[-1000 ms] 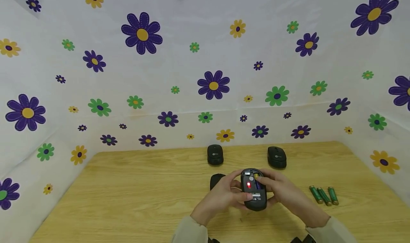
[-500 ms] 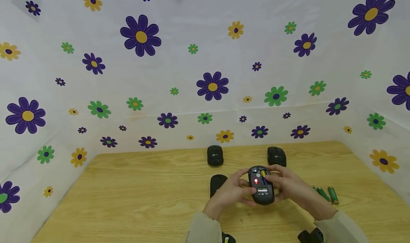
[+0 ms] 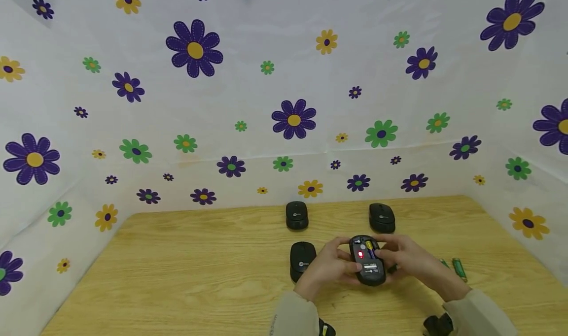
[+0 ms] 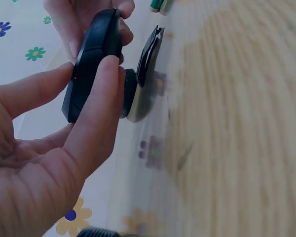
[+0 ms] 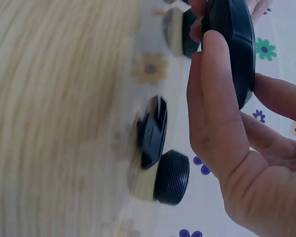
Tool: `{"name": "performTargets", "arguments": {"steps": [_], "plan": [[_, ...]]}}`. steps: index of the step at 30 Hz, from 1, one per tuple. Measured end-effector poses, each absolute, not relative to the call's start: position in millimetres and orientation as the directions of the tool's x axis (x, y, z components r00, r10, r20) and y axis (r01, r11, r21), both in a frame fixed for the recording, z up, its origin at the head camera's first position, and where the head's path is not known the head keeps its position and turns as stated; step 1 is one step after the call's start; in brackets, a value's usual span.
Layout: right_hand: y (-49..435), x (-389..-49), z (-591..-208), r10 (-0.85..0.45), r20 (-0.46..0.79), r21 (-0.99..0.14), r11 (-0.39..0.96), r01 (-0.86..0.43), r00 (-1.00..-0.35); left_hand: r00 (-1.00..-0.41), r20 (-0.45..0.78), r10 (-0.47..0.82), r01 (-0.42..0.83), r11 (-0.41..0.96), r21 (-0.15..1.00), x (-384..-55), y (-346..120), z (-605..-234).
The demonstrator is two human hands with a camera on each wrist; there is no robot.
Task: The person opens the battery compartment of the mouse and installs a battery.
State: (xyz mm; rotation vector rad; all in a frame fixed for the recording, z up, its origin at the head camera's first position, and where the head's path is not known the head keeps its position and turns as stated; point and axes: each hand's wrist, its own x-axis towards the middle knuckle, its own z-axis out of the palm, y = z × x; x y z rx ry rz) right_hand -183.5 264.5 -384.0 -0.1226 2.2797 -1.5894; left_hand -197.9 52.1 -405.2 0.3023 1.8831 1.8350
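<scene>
A black computer mouse (image 3: 367, 261) is held bottom side up, its red sensor light glowing and its battery slot uncovered. Inside the slot shows a yellow-and-purple battery (image 3: 370, 246). My left hand (image 3: 329, 266) grips the mouse's left side, thumb on the underside near the label. From the right, my right hand (image 3: 410, 258) holds it with fingers behind and thumb at the battery. Both wrist views show the mouse (image 4: 91, 61) edge-on between finger and thumb. On the table below lies a thin black curved piece (image 5: 153, 133), like a cover, mostly hidden by my right hand in the head view.
Three more black mice stand on the wooden table (image 3: 199, 267): a near one (image 3: 302, 259) beside my left hand, and two at the back, left (image 3: 297, 215) and right (image 3: 382, 218). Green batteries (image 3: 459, 268) lie partly behind my right forearm. A flowered cloth (image 3: 248, 89) surrounds the table.
Both hands have shifted right with the mouse, and over the last half second slightly down. The near mouse is now less covered by my left hand; the green batteries are more covered.
</scene>
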Motion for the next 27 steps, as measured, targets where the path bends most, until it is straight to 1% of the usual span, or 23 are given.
{"name": "performTargets", "arguments": {"steps": [5, 10, 16, 21, 27], "plan": [[268.7, -184.4, -385.0, -0.237, -0.238, -0.904, 0.409, 0.126, -0.942, -0.861, -0.208, 0.464, -0.187, 0.090, 0.978, -196.3, 59.0, -403.4], [269.5, -185.6, -387.2, -0.211, -0.259, -0.890, 0.430, 0.148, -0.942, -0.873, -0.240, 0.424, -0.209, 0.119, 0.971, -194.4, 64.2, -402.5], [269.1, -188.4, -390.0, -0.195, -0.278, -0.874, 0.458, 0.163, -0.941, -0.858, -0.250, 0.450, -0.227, 0.105, 0.968, -193.8, 64.4, -404.9], [267.1, -192.2, -390.8, -0.199, -0.281, -0.857, 0.493, 0.152, -0.939, -0.857, -0.243, 0.454, -0.219, 0.106, 0.970, -194.4, 62.9, -406.3], [266.9, -194.1, -390.0, -0.203, -0.299, -0.845, 0.510, 0.159, -0.933, -0.860, -0.248, 0.445, -0.206, 0.141, 0.968, -194.6, 63.8, -405.6]]}}
